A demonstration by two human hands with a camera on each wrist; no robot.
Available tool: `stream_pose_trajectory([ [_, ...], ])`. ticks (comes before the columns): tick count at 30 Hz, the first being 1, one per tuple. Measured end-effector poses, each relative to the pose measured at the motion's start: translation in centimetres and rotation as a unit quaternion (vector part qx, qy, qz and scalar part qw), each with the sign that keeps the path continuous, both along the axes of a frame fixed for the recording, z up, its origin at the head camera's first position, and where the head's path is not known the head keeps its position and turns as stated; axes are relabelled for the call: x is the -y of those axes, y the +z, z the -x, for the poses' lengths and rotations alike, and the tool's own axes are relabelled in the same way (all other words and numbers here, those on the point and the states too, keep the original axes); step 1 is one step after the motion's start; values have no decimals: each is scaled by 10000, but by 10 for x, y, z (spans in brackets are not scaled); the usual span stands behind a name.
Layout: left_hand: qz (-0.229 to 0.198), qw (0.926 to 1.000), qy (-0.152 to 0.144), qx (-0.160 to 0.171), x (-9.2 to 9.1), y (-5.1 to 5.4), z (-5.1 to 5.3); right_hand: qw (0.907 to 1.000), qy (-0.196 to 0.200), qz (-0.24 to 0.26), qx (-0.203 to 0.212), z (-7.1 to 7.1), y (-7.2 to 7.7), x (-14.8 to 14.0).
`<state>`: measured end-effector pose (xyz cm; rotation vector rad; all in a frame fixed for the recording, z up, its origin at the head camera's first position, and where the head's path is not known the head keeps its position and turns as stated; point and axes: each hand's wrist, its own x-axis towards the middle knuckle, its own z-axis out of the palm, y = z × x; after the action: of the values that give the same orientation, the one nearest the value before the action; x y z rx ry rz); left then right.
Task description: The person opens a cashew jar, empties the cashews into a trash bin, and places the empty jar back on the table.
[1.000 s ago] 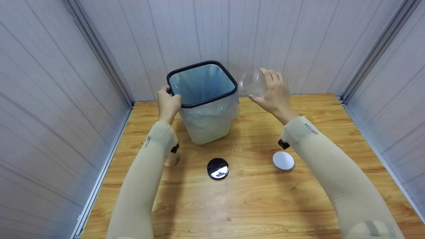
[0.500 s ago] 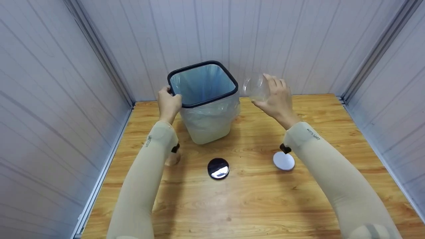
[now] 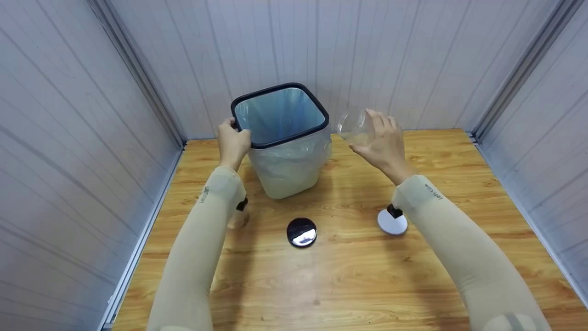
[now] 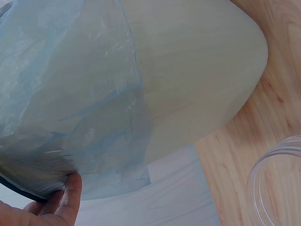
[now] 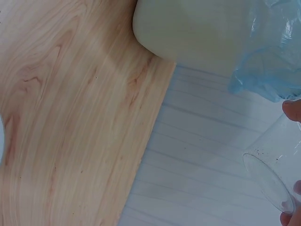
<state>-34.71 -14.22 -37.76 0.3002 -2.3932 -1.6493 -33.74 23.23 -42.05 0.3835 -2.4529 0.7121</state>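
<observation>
In the head view, my left hand (image 3: 233, 143) grips the near-left corner of the dark rim of a trash bin (image 3: 285, 186). A bluish clear bag (image 3: 289, 158) lines the bin and folds over its outside. To the right of the bin, my right hand (image 3: 383, 142) holds a clear jar (image 3: 353, 126) in the air. The jar lies tilted on its side, its mouth towards the bin but apart from it. Small brown specks show on the jar (image 5: 277, 155) in the right wrist view.
A black round lid (image 3: 302, 232) and a white round lid (image 3: 390, 224) lie on the wooden table (image 3: 340, 280). Another clear jar (image 3: 239, 219) stands by my left forearm, partly hidden. Panelled walls (image 3: 381, 55) enclose the table at the back and sides.
My right hand has lowered and drawn slightly right with the jar, so it is farther from the bin's rim. The left hand and bin stay almost where they were.
</observation>
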Motion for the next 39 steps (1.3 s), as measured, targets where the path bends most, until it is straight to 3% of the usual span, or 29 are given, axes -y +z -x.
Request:
stream_pose_trajectory([
  [18, -12, 10000, -35, -9, 2, 0, -1, 9989, -144, 336, 300, -10, -35, -7],
  [39, 136, 9999, 21, -3, 2, 0, -3, 9983, -172, 463, 322, -21, -69, -15],
])
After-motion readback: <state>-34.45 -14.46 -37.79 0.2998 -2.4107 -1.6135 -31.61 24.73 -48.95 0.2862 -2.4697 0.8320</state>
